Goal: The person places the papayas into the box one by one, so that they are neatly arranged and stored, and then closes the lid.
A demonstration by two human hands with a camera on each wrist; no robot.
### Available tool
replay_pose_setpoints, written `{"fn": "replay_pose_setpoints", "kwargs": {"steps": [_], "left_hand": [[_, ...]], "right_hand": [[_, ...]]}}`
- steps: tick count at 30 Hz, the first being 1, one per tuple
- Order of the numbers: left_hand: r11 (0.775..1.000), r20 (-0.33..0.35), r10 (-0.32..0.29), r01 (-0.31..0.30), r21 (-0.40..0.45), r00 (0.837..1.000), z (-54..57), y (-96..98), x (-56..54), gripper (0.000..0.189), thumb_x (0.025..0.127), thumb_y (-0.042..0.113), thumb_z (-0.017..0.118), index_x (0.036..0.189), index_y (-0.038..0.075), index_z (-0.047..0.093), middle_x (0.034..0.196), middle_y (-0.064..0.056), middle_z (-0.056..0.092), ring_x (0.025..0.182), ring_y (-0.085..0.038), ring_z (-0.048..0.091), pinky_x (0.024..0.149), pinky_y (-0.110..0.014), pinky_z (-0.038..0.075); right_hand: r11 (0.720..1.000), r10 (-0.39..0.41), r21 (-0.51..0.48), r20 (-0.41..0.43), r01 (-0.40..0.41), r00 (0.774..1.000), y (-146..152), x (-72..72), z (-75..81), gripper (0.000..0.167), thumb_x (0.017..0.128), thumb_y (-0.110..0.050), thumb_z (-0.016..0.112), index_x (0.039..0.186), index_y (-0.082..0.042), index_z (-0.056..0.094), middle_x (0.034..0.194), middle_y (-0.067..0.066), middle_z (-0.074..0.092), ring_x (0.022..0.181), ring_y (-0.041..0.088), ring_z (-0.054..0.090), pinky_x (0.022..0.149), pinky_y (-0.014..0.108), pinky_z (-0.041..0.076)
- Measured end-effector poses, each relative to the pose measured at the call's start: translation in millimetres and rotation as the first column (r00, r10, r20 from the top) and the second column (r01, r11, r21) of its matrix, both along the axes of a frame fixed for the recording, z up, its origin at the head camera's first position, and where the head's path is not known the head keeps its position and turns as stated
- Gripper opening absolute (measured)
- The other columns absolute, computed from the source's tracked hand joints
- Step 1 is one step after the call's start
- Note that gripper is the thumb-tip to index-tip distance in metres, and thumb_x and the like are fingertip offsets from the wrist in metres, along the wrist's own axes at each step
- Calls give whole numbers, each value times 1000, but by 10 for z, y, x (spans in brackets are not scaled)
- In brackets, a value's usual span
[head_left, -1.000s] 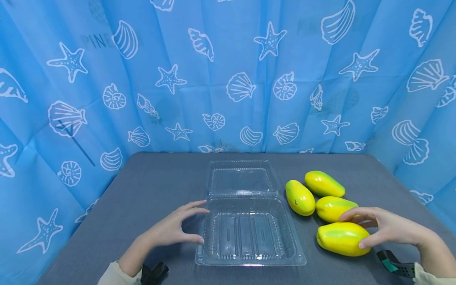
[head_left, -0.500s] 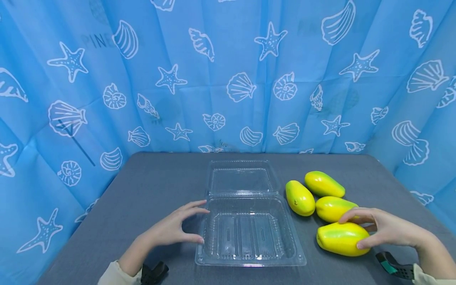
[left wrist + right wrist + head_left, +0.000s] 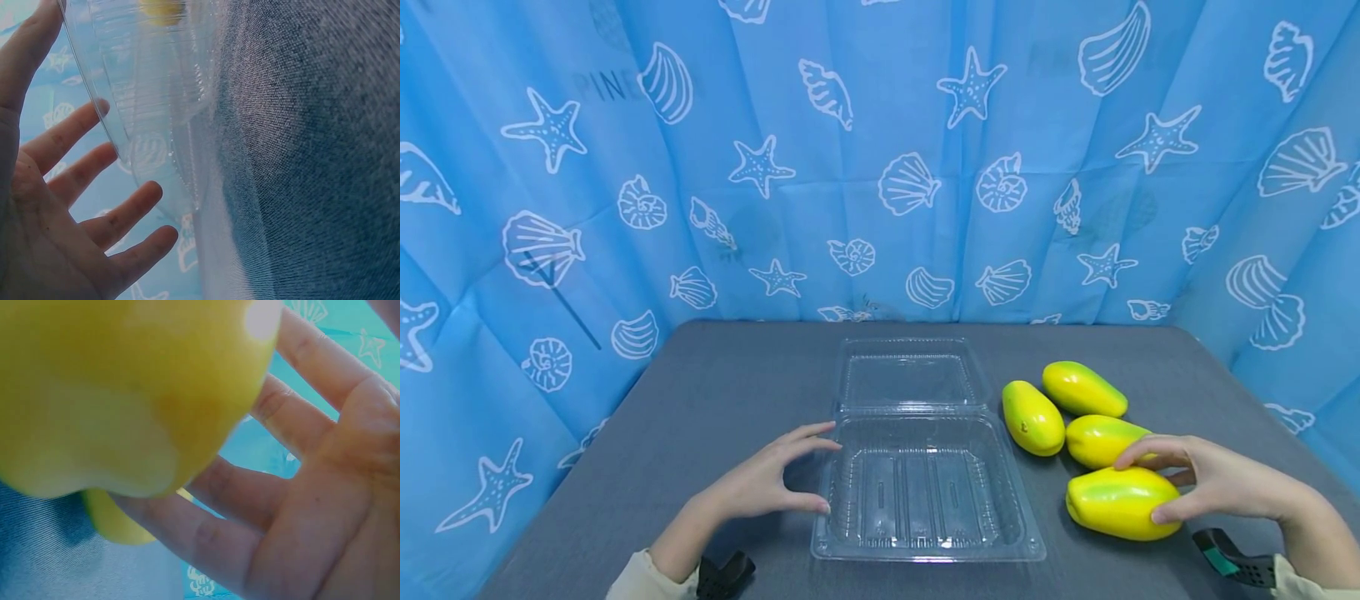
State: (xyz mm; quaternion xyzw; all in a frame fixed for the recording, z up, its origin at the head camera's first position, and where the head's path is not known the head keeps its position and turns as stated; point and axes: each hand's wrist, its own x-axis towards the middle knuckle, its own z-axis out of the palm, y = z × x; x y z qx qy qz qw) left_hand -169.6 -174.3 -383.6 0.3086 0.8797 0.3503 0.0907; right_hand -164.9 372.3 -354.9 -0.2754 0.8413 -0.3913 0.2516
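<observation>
We see a light blue curtain (image 3: 880, 108) hanging in soft folds behind and to both sides of a grey table (image 3: 737, 375), printed with white outlined starfish (image 3: 972, 87), fan-shaped shells (image 3: 908, 183) and spiral shells (image 3: 1002, 182). At its upper left we make out faint dark letters (image 3: 604, 87), beginning "PIN". The table has a woven-looking surface and rounded far corners.

Grey table (image 3: 752, 375); on it, open clear container (image 3: 925, 553); four yellow-green fruits (image 3: 1032, 418).

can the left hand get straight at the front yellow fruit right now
Probably not directly: the open clear container lies between the left hand and the front yellow fruit, and the right hand grips that fruit with thumb and fingers.
</observation>
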Motion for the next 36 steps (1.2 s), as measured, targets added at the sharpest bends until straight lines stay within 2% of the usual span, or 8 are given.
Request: {"fn": "replay_pose_setpoints", "kwargs": {"steps": [6,15,22,27,36], "left_hand": [[1000,2,4,-4,1,1000,-5,-2,4,64,76,40,75,132,16,52,151,-7,32,138,-37,31,103,-63,32],[1000,18,2,-2,4,1000,-4,-5,6,65,77,39,74,133,16,51,152,-6,31,139,-37,30,103,-64,32],[1000,13,5,-5,4,1000,-3,-3,7,64,77,40,74,132,16,51,152,-6,32,139,-37,30,103,-64,31],[1000,16,4,-4,5,1000,-7,-2,5,64,77,40,74,132,16,51,152,-6,31,139,-37,30,103,-64,31],[1000,20,-1,1,5,1000,5,-3,8,64,77,40,74,133,16,51,152,-7,31,139,-37,30,104,-64,31]], "right_hand": [[1000,-9,18,-34,10,999,-26,29,45,37,87,-3,58,123,-11,53,118,-26,55,102,-8,52,73,18,50],[1000,-6,-12,-99,5,995,-88,56,111,39,86,-2,60,124,-11,54,117,-21,58,102,-5,53,74,19,51],[998,23,-48,-230,-35,973,-190,46,168,42,83,2,63,122,-12,55,119,-17,57,103,-3,53,73,20,52],[995,26,-82,-282,-51,959,-272,39,201,46,81,5,64,124,-10,54,123,-19,55,106,-5,52,74,20,53],[996,-1,-87,-296,-26,955,-410,26,281,45,81,2,66,123,-9,54,120,-20,56,103,-3,54,74,21,53]]}}
